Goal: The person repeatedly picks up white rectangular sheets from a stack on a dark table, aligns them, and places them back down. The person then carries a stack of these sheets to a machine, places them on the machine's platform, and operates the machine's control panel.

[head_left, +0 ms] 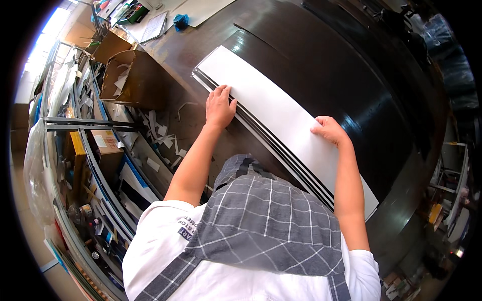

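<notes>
Across the dark tabletop (311,60), seen from the head camera, a long white sheet (271,103) lies at a slant, running from upper left to lower right in front of a person in a checked apron (271,215). Along its near side, layered edges (283,153) show as white and black stripes. The person's hands are well apart. The left hand (220,106) rests its fingers on the near edge, thumb held away; whether it grips underneath, I cannot tell. The right hand (331,131) appears to pinch the far edge, thumb on the white face. To the left, a cardboard box (145,80) stands open beside a cluttered rack (83,123). Handling this well likely means light, even pressure from both sides, keeping the edges parallel and the long sheet from bowing.
</notes>
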A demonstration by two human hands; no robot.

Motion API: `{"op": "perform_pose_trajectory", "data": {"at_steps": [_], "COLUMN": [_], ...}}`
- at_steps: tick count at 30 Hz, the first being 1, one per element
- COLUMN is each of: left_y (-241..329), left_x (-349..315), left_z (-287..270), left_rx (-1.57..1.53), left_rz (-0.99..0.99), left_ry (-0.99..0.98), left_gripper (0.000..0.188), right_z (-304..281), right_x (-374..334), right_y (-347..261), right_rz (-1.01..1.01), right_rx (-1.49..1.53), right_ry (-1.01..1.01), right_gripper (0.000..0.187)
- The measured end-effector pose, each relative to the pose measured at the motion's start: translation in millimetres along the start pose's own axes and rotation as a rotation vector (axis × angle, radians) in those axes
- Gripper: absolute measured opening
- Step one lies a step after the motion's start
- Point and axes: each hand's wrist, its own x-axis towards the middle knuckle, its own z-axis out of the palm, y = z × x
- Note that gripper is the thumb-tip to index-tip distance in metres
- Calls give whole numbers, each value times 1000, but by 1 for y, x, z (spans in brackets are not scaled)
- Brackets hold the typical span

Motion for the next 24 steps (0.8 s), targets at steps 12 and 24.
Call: {"op": "perform_pose_trajectory", "data": {"at_steps": [12, 24], "left_y": [-5, -20], "left_x": [3, 7], "left_z": [9, 17], "left_rx": [72, 120], "left_rz": [3, 106], "left_ry": [-52, -61], "left_gripper": [47, 44], "right_z": [-61, -43], "right_x": [-87, -105], "right_y": [105, 105], "right_rz": [280, 333], "right_rx": [-309, -428], "right_ry": [64, 337], "right_gripper": [23, 33]}}
